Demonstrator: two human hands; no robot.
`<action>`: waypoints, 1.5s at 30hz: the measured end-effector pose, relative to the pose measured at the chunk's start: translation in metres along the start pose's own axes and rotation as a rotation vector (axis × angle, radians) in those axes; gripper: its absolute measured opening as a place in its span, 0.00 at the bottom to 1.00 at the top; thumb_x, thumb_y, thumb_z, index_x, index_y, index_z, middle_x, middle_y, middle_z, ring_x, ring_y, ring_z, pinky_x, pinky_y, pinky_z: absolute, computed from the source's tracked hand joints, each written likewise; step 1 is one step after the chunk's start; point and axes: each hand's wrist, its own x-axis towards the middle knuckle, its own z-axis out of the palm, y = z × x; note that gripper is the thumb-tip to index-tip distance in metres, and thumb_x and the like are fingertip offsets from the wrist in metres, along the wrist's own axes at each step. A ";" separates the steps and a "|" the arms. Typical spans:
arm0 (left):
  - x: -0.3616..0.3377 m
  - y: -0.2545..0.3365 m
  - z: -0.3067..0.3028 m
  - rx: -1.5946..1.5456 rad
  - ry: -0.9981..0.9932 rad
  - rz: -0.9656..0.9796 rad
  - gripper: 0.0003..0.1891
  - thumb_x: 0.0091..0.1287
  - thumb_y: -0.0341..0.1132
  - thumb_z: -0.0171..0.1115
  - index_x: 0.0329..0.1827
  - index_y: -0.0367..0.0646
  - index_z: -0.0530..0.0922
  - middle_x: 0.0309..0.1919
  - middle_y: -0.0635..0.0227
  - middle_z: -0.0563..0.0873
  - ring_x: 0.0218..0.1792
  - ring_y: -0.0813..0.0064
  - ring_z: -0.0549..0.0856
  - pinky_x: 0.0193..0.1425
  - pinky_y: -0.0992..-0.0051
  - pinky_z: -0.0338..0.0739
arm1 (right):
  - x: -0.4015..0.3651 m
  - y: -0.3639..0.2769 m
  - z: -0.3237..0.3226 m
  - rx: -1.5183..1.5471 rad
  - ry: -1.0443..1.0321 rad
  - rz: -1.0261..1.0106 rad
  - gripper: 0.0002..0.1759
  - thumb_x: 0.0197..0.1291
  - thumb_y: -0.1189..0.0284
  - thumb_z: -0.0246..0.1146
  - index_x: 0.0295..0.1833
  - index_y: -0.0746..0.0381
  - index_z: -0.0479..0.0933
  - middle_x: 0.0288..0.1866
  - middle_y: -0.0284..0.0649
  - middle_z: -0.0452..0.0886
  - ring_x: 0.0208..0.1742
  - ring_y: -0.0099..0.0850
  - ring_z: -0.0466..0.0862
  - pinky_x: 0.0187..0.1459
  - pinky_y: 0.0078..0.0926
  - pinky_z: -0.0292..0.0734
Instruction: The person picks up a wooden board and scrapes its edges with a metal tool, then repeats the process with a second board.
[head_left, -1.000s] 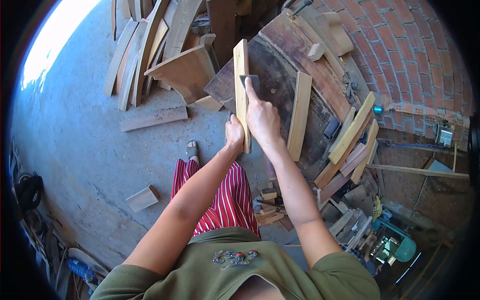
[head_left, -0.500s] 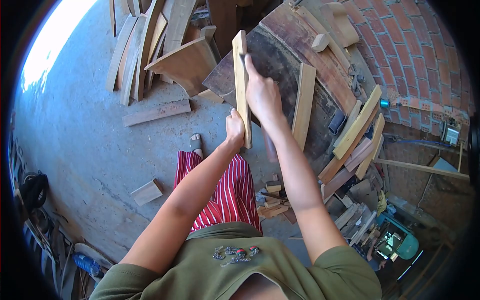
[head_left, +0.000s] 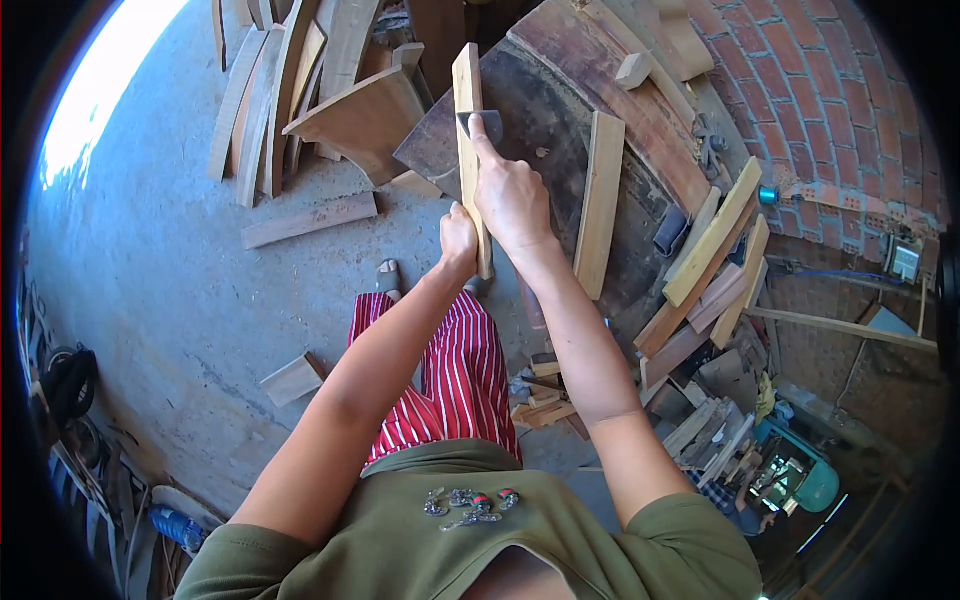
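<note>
My left hand is closed round the lower part of a long pale wooden strip. The strip points away from me over the near corner of a dark work surface. My right hand has its index finger stretched onto a dark, flat, curved piece, and its other fingers are curled. That piece lies across the strip's face; what it is I cannot make out. To the right, a second pale board rests on the surface.
Curved boards lean at the upper left. Two loose pieces lie on the floor. Stacked planks stand at the right by a brick wall. A person in plaid is beside a teal machine.
The strip and both my hands have shifted slightly left. The dark piece, seen edge-on at the strip's side before, now shows its broad face across the strip.
</note>
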 end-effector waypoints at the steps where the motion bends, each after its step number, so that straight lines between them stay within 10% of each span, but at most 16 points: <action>1: -0.001 -0.005 -0.003 0.012 0.004 0.002 0.29 0.78 0.46 0.39 0.49 0.22 0.78 0.40 0.46 0.86 0.39 0.58 0.86 0.43 0.57 0.79 | -0.005 0.001 0.004 -0.032 0.025 0.014 0.38 0.63 0.74 0.57 0.79 0.46 0.57 0.26 0.56 0.83 0.32 0.54 0.87 0.35 0.54 0.82; 6: -0.027 0.012 -0.006 0.615 -0.050 0.278 0.31 0.78 0.49 0.38 0.51 0.24 0.78 0.44 0.43 0.86 0.45 0.53 0.87 0.47 0.55 0.80 | -0.040 0.001 0.006 -0.004 -0.044 0.018 0.39 0.63 0.76 0.56 0.80 0.46 0.56 0.27 0.57 0.83 0.32 0.54 0.87 0.36 0.54 0.83; 10: -0.014 0.005 -0.005 0.123 -0.003 -0.079 0.30 0.77 0.49 0.39 0.47 0.26 0.78 0.37 0.46 0.85 0.36 0.56 0.86 0.39 0.57 0.80 | 0.029 0.002 0.005 0.093 0.140 0.001 0.34 0.63 0.76 0.54 0.76 0.50 0.63 0.29 0.62 0.82 0.36 0.59 0.86 0.41 0.57 0.82; 45: -0.011 -0.005 0.002 0.085 0.027 -0.088 0.31 0.79 0.49 0.40 0.51 0.21 0.76 0.42 0.43 0.85 0.43 0.53 0.85 0.51 0.58 0.78 | 0.032 -0.007 -0.003 -0.009 -0.002 0.052 0.35 0.63 0.77 0.53 0.77 0.50 0.62 0.32 0.62 0.83 0.39 0.57 0.87 0.44 0.57 0.82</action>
